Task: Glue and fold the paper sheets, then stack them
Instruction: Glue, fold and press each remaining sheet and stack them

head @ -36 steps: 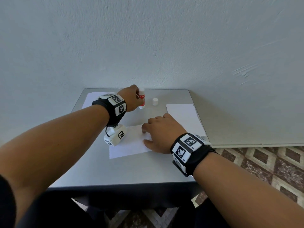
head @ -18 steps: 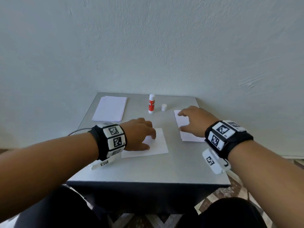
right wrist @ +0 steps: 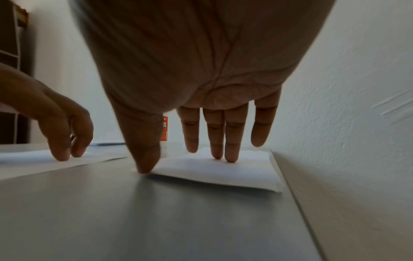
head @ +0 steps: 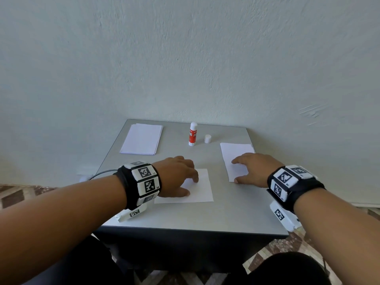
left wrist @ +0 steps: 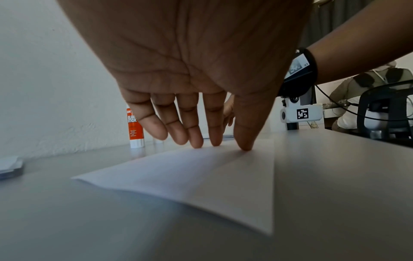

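A white paper sheet (head: pixel 200 188) lies at the middle of the grey table (head: pixel 185 219). My left hand (head: pixel 181 177) rests on it with straight fingers, fingertips (left wrist: pixel 197 143) touching the paper (left wrist: pixel 201 176). A second, narrower folded paper (head: pixel 236 153) lies at the right edge of the table. My right hand (head: pixel 250 167) lies flat on that paper (right wrist: pixel 214 171), thumb (right wrist: pixel 145 164) at its near left corner. An uncapped red and white glue stick (head: pixel 192 134) stands upright at the back, with its white cap (head: pixel 207 138) beside it.
A stack of blank white sheets (head: pixel 141 138) lies at the back left corner. The table stands against a pale wall (head: pixel 185 58). Patterned floor (head: pixel 298 243) shows past the table's right and near edges. A seated person (left wrist: pixel 368 98) shows in the left wrist view.
My left hand let go of the glue stick and came down onto the middle sheet. My right hand moved from that sheet to the folded paper at the right.
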